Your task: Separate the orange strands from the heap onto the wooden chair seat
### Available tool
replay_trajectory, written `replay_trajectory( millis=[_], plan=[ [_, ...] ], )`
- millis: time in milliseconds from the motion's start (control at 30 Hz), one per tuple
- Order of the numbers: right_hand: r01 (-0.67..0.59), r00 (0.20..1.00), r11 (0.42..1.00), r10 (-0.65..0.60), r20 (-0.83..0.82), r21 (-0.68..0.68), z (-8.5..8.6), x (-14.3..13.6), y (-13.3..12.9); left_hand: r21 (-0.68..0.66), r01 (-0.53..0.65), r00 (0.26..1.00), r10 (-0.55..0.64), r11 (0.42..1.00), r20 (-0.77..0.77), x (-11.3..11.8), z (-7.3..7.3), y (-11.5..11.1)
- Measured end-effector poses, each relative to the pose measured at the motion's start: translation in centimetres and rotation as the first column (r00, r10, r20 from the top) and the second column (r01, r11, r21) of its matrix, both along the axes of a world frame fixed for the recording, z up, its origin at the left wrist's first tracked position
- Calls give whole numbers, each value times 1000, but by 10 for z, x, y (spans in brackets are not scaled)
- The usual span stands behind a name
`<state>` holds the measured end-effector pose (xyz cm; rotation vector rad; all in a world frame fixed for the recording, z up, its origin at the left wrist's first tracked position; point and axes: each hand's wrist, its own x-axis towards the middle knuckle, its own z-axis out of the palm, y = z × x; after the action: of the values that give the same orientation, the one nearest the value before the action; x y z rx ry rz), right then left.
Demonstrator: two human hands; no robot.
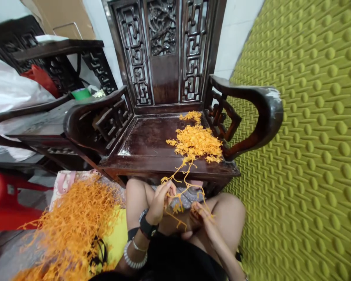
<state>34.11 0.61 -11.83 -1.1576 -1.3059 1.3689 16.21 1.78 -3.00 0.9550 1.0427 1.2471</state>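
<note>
Two hands work on one tangle of orange strands (179, 186) just in front of the dark wooden chair (163, 117), over the person's bare knees. The left hand (160, 201) pinches the strands between thumb and fingertips, held up close to the front edge of the chair seat. The right hand (203, 218), a little lower and further from the seat, has its fingers curled around the other end of the same tangle. Both hands are grasping, neither is loose.

From the hands the strands run up over the seat edge to a heap of small orange pieces (195, 140) lying on the right half of the seat, near the right armrest. A much bigger loose mass of long orange strands (73, 230) lies left of the chair, beside the person's left arm, partly over something yellow (119, 234). The left wrist carries a dark watch (148, 226) and a pale bead bracelet (134, 257).

By the look of it, the step in hand is picking or pulling apart a bunch taken from the big mass, with the finished bits going onto the seat heap. The next move seems to call for a fine pinch and a short, careful pull, keeping the strand taut between the hands so it parts cleanly rather than knotting.

A red plastic stool (6, 203) stands further left of the chair, and a green patterned mat (310, 156) lies to its right.
</note>
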Motion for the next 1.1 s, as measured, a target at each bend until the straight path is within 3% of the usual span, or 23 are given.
replay_trajectory(
  millis=[100,167,233,267,333,367,400,433,533,633,700,800,933,1100],
  plan=[
    [7,997,995,-14,72,103,20,-12,24,-22,-35,999,34,999,-10,-24,0,9],
    [29,986,974,-64,151,223,42,-16,51,-18,-84,995,83,996,-54,-48,-5,13],
    [53,944,909,-180,276,413,70,-16,88,-15,-137,986,135,990,-96,-76,-14,13],
    [57,912,841,-264,315,539,83,-14,108,-29,-165,982,161,986,-103,-89,-19,11],
    [116,779,677,-516,356,727,105,-9,150,-79,-225,970,215,971,-116,-113,-28,3],
    [108,681,624,-614,399,774,111,-6,169,-107,-245,963,229,964,-141,-123,-32,-2],
    [86,579,602,-678,452,794,115,-2,187,-122,-254,956,230,959,-182,-131,-35,-6],
    [76,490,616,-708,508,784,115,3,202,-131,-230,951,194,964,-240,-138,-38,-11],
    [157,356,636,-750,557,756,104,15,228,-159,-60,926,-5,985,-378,-149,-45,-16],
    [218,369,665,-734,571,714,90,23,232,-178,-20,968,-26,984,-249,-152,-49,-11],
    [242,417,613,-765,490,752,84,26,230,-179,-41,982,6,983,-188,-151,-48,-1],
    [296,478,498,-816,325,815,82,26,227,-187,-9,954,-48,982,-295,-143,-41,17],
    [326,529,495,-802,279,805,84,23,228,-221,48,936,-121,974,-331,-119,-33,34],
    [289,489,455,-827,279,842,88,19,226,-184,57,982,-88,981,-166,-96,-32,35]
  ],
)
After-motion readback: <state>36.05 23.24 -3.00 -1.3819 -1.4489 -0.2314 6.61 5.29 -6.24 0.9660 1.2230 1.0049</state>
